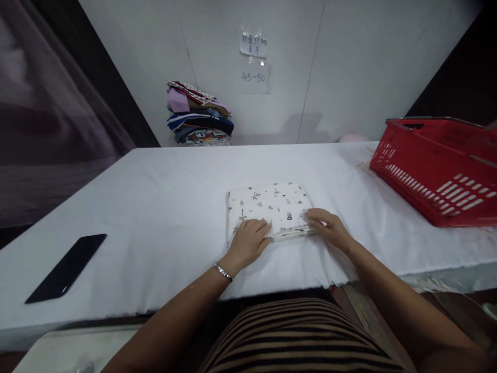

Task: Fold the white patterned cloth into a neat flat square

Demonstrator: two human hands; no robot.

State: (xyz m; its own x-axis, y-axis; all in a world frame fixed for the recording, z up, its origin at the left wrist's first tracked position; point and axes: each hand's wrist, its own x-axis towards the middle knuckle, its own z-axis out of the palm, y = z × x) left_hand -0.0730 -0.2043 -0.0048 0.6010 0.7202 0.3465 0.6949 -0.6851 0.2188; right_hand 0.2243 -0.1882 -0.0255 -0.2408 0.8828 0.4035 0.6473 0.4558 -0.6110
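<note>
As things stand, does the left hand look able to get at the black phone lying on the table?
Probably yes. The left hand rests on the folded cloth, and the phone lies off to its left near the table's front edge, with only bare tabletop between them.

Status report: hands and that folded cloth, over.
Left hand flat on folded printed cloth. Right hand pinching its near edge. Red basket off right, clear.

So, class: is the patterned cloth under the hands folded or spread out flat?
Folded. The cloth forms a small neat rectangle with stacked layers showing along its near edge, where both hands rest.
</note>
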